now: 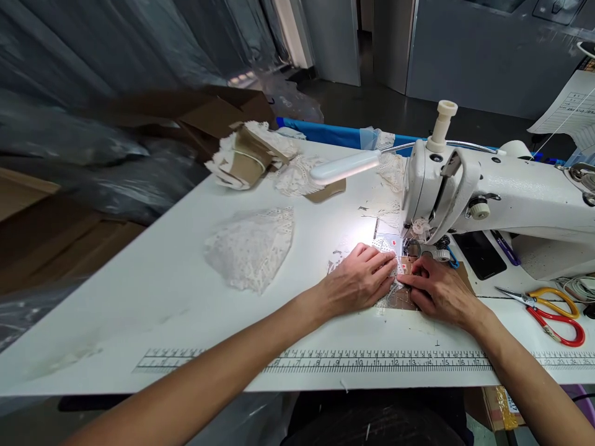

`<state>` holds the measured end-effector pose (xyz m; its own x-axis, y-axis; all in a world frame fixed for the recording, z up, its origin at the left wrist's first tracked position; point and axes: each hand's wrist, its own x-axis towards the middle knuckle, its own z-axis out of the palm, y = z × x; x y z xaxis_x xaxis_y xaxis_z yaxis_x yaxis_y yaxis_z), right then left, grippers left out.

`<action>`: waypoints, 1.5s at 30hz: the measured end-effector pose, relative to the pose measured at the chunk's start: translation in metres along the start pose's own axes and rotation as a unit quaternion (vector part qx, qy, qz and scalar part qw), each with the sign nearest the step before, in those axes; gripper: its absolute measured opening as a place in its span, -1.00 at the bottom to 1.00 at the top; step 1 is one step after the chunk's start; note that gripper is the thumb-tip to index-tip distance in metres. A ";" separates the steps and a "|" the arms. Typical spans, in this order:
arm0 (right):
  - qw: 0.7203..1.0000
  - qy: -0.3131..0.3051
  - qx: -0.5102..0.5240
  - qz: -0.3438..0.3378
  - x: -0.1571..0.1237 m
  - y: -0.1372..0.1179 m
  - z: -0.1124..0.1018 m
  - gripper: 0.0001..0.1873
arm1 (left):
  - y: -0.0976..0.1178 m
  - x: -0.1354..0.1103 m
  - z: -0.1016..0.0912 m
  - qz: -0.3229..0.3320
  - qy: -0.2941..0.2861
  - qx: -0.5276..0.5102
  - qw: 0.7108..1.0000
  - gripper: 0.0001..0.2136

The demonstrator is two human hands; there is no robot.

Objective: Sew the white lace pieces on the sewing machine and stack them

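A white lace piece (383, 244) lies under the needle area of a white sewing machine (530, 195). My left hand (357, 280) rests flat on this lace, fingers stretched toward the presser foot (411, 249). Just right of it, my right hand (437, 291) pinches with thumb and forefinger at the lace's edge, in front of the foot; the fingers hide part of the cloth there. Another whitish lace piece (253, 248) lies spread on the table to the left. A lit lamp (346, 167) shines on the sewing spot.
Orange-and-red-handled scissors (553, 313) and a black phone (481, 255) lie at the right. A printed ruler (325, 360) runs along the front edge of the white table (153, 303). Lace bundles (246, 158) sit at the back, with cardboard boxes (223, 114) beyond.
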<state>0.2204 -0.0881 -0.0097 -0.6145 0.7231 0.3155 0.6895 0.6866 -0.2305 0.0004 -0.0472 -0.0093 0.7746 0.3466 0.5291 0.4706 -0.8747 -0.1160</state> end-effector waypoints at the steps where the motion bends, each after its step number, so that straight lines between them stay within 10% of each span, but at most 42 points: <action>1: 1.000 -0.001 0.000 0.000 0.000 0.000 0.000 -0.68 | 0.001 0.000 -0.001 0.000 -0.008 0.005 1.000 -0.76; 18: 0.997 -0.041 -0.025 0.053 0.001 -0.006 0.001 -0.66 | -0.012 0.011 0.001 0.000 -0.102 0.029 0.994 -0.78; 45: 0.992 -0.062 -0.027 0.104 0.007 -0.016 0.001 -0.62 | -0.023 -0.001 0.007 -0.022 -0.055 -0.102 0.993 -0.69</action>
<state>0.2050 -0.0942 -0.0051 -0.4965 0.8550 0.1497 0.8241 0.5185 -0.2282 -0.0080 -0.0249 -0.0127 0.8023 0.4104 0.4334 0.4177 -0.9047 0.0835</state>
